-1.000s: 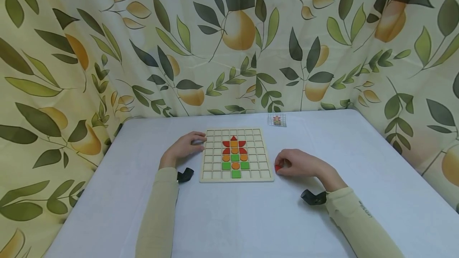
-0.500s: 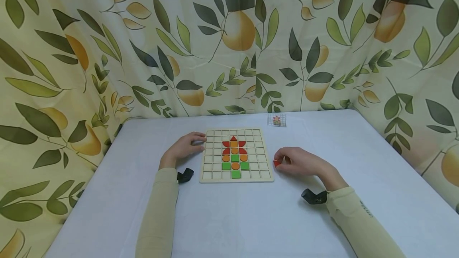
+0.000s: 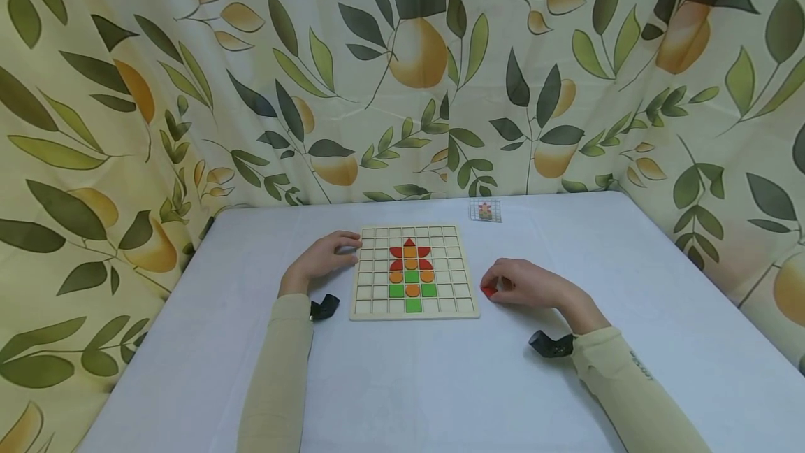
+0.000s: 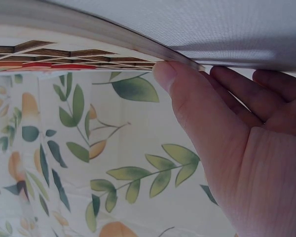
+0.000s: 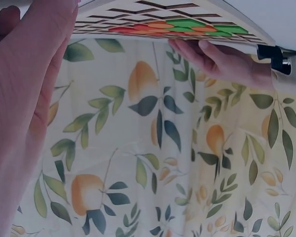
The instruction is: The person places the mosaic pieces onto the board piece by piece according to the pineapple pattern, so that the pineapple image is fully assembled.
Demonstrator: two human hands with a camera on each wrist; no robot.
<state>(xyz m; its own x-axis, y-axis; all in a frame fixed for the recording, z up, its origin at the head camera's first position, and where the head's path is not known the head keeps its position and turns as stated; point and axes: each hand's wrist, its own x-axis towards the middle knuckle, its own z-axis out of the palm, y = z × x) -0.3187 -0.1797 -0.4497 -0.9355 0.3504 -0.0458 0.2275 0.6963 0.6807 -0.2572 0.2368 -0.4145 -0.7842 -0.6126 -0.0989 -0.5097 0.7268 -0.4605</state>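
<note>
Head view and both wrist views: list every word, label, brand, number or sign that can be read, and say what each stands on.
No text can be read in any view.
Right sleeve: a short line of dark print near the cuff, too small and blurred to read.
Small card at the table's far edge: a tiny coloured picture on a grid, no legible words.
Wooden grid board: coloured pieces only, no lettering visible.

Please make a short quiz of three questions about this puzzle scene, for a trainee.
1. True or false: the right hand pinches a small red piece.
2. Where does the left hand rest? A) on the small picture card B) at the left edge of the square wooden grid board C) in the air
3. Which colour is the lowest piece on the board?

Key: 1 true; 2 B; 3 green.
</note>
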